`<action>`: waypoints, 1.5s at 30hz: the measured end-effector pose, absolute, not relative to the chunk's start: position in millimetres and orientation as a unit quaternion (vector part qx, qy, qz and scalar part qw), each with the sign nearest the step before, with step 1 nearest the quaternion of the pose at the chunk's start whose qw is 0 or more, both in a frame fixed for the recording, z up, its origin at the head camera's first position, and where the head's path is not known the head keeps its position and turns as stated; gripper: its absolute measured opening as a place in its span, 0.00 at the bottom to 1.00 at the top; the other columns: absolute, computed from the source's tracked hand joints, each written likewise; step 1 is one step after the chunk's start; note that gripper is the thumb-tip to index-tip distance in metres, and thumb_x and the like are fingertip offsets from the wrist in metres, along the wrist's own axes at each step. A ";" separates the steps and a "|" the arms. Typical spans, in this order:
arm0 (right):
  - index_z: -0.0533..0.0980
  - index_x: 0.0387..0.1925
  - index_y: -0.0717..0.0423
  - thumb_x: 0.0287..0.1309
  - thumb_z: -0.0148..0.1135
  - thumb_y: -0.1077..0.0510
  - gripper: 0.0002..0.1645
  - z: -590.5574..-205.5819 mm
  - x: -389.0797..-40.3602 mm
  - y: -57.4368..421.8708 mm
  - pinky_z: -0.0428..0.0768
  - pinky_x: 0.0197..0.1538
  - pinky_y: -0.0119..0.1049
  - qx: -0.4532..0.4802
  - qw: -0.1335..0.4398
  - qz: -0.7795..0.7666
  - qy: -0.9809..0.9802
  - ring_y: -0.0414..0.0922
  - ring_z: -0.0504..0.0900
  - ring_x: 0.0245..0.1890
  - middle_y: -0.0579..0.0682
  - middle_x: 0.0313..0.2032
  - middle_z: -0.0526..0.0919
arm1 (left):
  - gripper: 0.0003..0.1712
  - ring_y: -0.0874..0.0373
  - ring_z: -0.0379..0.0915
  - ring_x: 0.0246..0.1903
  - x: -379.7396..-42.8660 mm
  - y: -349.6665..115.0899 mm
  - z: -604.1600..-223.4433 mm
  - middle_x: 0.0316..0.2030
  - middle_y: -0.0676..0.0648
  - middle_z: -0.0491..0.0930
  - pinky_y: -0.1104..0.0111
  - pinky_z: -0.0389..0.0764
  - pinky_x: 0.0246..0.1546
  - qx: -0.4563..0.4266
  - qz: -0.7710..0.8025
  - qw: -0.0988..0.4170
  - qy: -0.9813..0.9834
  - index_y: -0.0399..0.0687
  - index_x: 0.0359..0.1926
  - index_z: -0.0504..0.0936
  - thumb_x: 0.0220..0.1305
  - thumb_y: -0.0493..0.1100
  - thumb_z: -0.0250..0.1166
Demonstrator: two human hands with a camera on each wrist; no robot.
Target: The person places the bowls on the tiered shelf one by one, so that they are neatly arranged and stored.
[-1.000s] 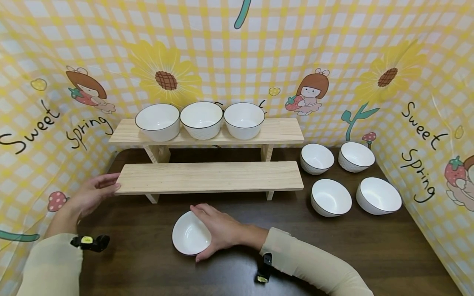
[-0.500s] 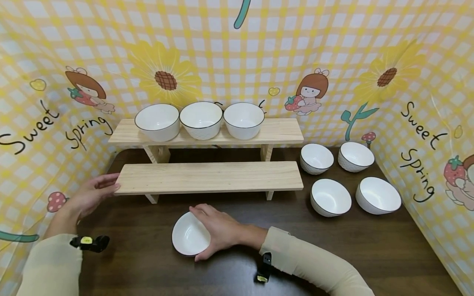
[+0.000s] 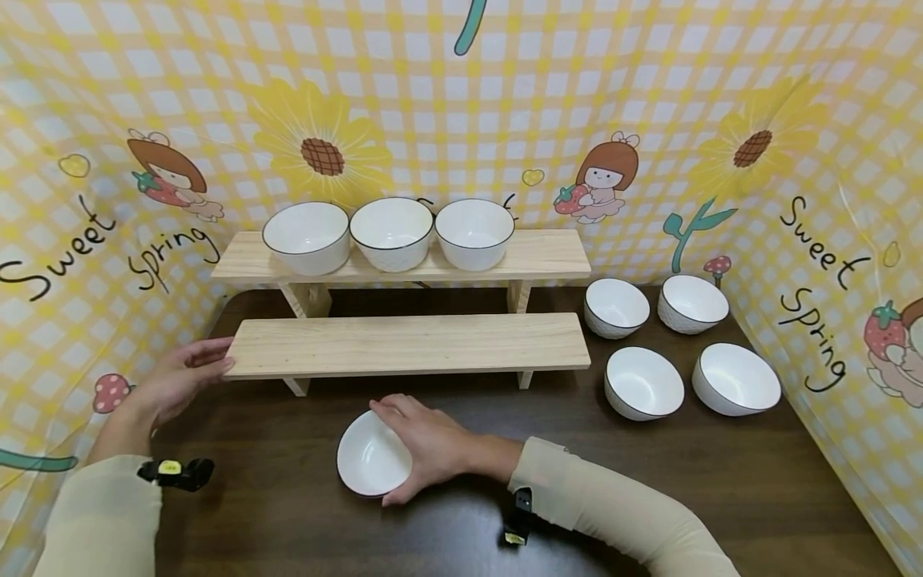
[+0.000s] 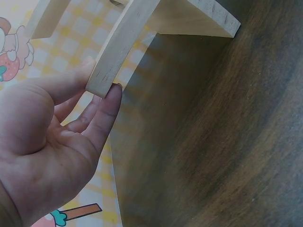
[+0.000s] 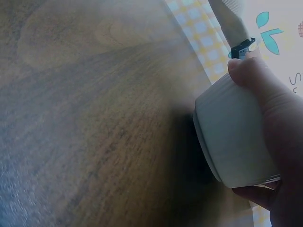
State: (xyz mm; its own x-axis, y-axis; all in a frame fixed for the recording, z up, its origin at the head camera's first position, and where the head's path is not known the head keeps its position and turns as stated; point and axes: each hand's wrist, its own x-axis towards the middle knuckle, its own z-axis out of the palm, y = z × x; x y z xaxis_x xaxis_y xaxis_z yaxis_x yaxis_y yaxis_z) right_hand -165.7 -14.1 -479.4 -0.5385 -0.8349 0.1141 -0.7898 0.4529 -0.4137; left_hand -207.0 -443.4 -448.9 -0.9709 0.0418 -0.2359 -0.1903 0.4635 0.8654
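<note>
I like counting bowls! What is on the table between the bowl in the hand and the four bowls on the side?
Nothing. In the head view only bare dark table lies between the held bowl and the four bowls.

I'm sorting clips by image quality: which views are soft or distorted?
Head view: sharp, evenly lit, but wide-angle bends the wooden two-tier shelf. Right wrist view: hazy, white ceramic bowl blurred. Left wrist view: left hand close and slightly soft.

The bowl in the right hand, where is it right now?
In the head view the bowl sits tilted at the table's front centre, just in front of the lower shelf, gripped from its right side by the right hand.
</note>
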 end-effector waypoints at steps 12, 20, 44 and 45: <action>0.52 0.80 0.54 0.35 0.80 0.28 0.77 -460.7 -166.9 6.1 0.79 0.58 0.40 -0.471 0.059 -0.210 0.855 0.44 0.64 0.70 0.51 0.72 0.61 | 0.42 0.73 0.76 0.44 -207.8 -443.6 -449.6 0.45 0.68 0.74 0.70 0.81 0.48 -0.039 0.519 0.111 0.846 0.29 0.76 0.55 0.75 0.49 0.62; 0.51 0.80 0.53 0.35 0.81 0.30 0.77 -448.4 -167.7 29.9 0.79 0.57 0.44 -0.466 0.059 -0.216 0.856 0.45 0.64 0.70 0.52 0.72 0.60 | 0.43 0.74 0.76 0.44 -208.0 -442.9 -447.0 0.44 0.69 0.74 0.71 0.81 0.47 -0.038 0.518 0.113 0.847 0.28 0.76 0.54 0.75 0.49 0.62; 0.54 0.79 0.55 0.32 0.84 0.33 0.77 -422.8 -164.4 102.4 0.81 0.54 0.50 -0.431 0.027 -0.247 0.867 0.50 0.73 0.65 0.54 0.71 0.61 | 0.40 0.73 0.77 0.44 -207.5 -445.8 -449.5 0.44 0.70 0.76 0.73 0.81 0.45 -0.028 0.534 0.114 0.837 0.29 0.75 0.56 0.75 0.47 0.62; 0.54 0.79 0.55 0.32 0.84 0.33 0.77 -421.8 -164.3 105.2 0.81 0.54 0.50 -0.428 0.028 -0.249 0.868 0.50 0.73 0.64 0.53 0.71 0.61 | 0.40 0.73 0.77 0.44 -207.3 -445.8 -449.5 0.44 0.69 0.76 0.73 0.81 0.45 -0.028 0.535 0.114 0.837 0.30 0.75 0.57 0.75 0.47 0.62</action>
